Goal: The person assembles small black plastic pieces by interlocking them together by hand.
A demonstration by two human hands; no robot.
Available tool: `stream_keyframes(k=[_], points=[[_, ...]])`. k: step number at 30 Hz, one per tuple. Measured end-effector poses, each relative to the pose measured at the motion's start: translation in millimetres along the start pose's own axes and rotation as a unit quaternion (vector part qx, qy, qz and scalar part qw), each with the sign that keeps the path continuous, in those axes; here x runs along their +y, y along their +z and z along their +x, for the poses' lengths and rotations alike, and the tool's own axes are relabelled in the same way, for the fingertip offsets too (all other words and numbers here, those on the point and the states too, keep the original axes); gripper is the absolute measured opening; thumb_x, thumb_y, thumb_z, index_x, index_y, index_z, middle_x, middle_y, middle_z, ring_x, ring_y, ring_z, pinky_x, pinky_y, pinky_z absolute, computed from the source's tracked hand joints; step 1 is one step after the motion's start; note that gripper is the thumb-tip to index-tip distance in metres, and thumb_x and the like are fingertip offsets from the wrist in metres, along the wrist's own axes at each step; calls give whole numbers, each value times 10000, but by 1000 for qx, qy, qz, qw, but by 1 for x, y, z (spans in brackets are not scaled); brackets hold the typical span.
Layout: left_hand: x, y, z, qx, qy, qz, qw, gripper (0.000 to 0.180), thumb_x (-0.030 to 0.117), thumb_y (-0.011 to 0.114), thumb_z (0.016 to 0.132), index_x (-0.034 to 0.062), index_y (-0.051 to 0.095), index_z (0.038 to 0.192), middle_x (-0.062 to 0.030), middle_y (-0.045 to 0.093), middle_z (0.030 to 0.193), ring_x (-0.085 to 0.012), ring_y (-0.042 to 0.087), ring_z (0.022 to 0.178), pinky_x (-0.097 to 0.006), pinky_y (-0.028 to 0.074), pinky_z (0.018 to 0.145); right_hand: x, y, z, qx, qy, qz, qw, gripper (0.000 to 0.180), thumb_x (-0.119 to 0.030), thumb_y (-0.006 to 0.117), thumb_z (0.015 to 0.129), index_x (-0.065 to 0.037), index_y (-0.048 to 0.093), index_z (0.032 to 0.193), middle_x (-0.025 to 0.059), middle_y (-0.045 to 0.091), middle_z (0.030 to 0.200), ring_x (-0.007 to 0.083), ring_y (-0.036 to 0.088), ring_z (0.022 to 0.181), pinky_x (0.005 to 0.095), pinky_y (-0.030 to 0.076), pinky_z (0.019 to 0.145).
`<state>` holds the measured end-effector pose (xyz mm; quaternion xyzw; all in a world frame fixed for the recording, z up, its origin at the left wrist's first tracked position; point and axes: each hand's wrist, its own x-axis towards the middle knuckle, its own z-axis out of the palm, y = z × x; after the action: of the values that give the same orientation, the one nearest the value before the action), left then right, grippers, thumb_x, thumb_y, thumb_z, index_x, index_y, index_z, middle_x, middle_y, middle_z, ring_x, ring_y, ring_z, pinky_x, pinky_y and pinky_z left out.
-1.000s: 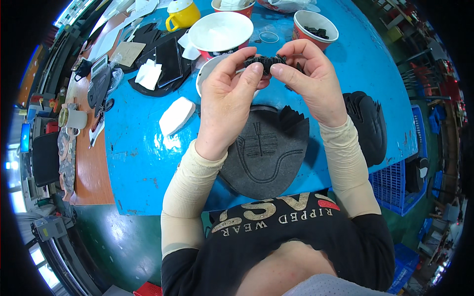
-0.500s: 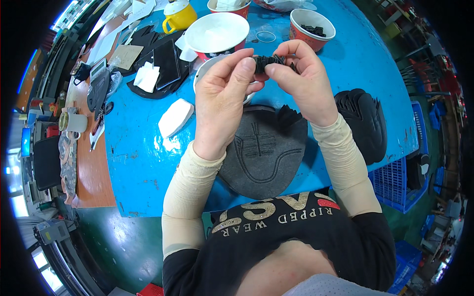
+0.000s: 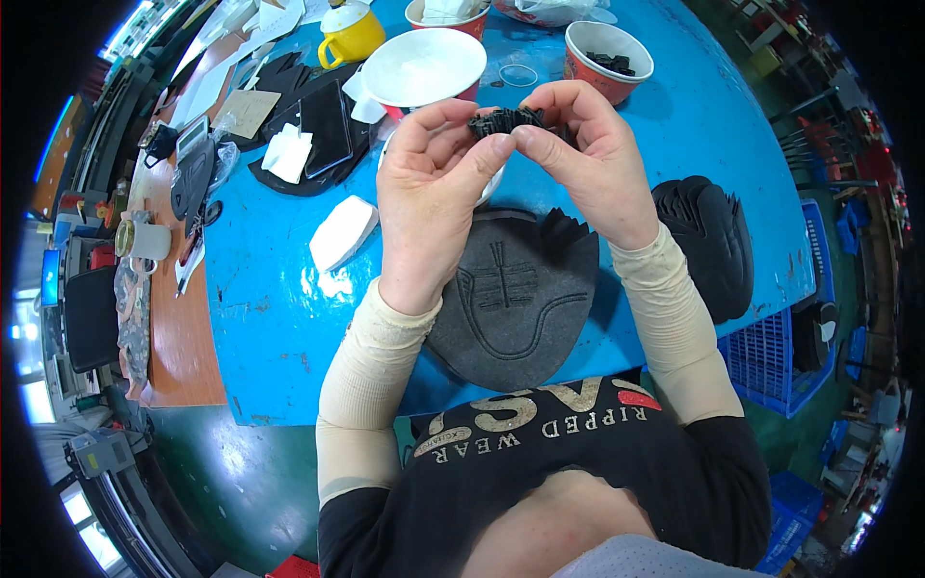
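A ridged row of small, thin black pieces (image 3: 503, 121) spans my two hands above the table. My left hand (image 3: 424, 188) is closed around its left end, with the thumb along the near side. My right hand (image 3: 599, 171) pinches the other end, and the two thumb tips nearly meet. What the small pieces are I cannot make out. Below the hands lies a dark grey shaped panel (image 3: 525, 323) with stitched curved lines. A fanned bunch of black pieces (image 3: 567, 233) rests at its upper right. Similar small black bits (image 3: 610, 64) sit inside a red-and-white paper tub (image 3: 590, 85).
A stack of black shaped panels (image 3: 713, 250) lies on the blue table (image 3: 270, 337) at right. Large white bowl (image 3: 424, 60), yellow mug (image 3: 352, 40) and white block (image 3: 344, 234) stand around the hands. At far left are black sheets (image 3: 328, 130); a blue crate (image 3: 776, 361) stands beyond the right edge.
The row of black pieces has shifted slightly left and lies more spread out between the fingers. My thumbs have come closer together; both hands stay in nearly the same place.
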<state>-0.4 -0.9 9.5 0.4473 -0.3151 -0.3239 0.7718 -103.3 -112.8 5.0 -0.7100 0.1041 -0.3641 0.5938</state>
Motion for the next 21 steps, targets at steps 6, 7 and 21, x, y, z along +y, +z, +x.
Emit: stream_keyframes(k=[6, 7, 21], points=[[-5, -5, 2, 2, -11, -35, 999, 289, 21, 688, 763, -7, 505, 985, -66, 605, 881, -93, 573, 785, -181, 470, 662, 6, -3, 1, -28, -30, 18, 999, 263, -144, 668, 803, -41, 579, 1028, -5, 582, 863, 41, 506, 739, 169, 418, 629], [-5, -4, 2, 10, 6, -10, 1000, 294, 22, 696, 755, 0, 509, 980, -51, 601, 842, -91, 570, 767, -181, 470, 653, 6, -4, 1, -38, -34, 17, 999, 282, -154, 660, 811, -40, 588, 1059, -7, 584, 865, 35, 500, 724, 160, 411, 608], [-8, -8, 2, 7, 270, 292, 917, 362, -2, 725, 695, 3, 528, 998, -68, 515, 973, -127, 578, 836, -227, 510, 697, -4, -10, 2, -67, 98, 157, 981, 252, -120, 584, 849, -48, 578, 1090, -33, 585, 790, -3, 410, 546, 137, 305, 448]])
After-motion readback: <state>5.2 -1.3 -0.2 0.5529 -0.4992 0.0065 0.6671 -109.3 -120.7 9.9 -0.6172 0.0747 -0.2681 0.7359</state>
